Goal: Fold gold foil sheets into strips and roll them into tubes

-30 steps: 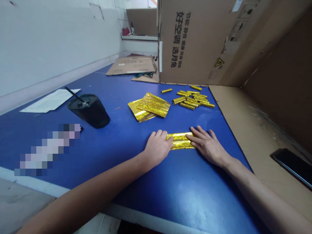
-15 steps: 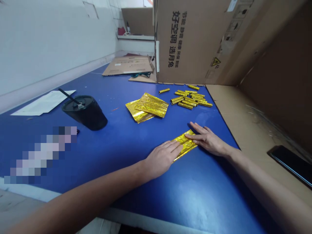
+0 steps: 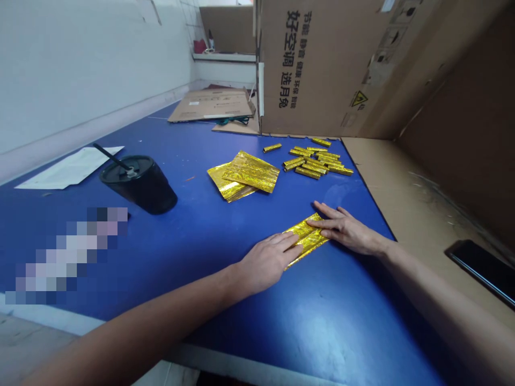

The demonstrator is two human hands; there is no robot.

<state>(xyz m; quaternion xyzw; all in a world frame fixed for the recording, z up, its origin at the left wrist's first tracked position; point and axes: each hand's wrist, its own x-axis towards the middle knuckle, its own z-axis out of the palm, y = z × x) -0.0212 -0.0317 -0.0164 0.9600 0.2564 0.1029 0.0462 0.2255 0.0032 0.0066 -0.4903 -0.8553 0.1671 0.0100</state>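
A folded sheet of shiny gold foil paper (image 3: 308,239) lies flat on the blue tabletop (image 3: 225,236), with a crease running along its length. My left hand (image 3: 269,261) rests on its near left end, fingers stretched out and covering that part. At the far right end, my right hand (image 3: 346,229) touches the sheet with its fingers spread. Beyond my hands is a small stack of flat gold foil sheets (image 3: 253,171), set at differing angles. Several rolled gold foil tubes (image 3: 311,166) lie in a pile farther back on the right.
A black lidded cup (image 3: 147,185) with a straw stands at the left, near a white sheet (image 3: 72,167). A large cardboard box (image 3: 322,69) rises behind the table. Flat cardboard (image 3: 213,104) lies at the back; a black phone (image 3: 483,268) is on the right.
The view has shifted slightly. Both hands stay on the folded foil sheet in nearly the same places.
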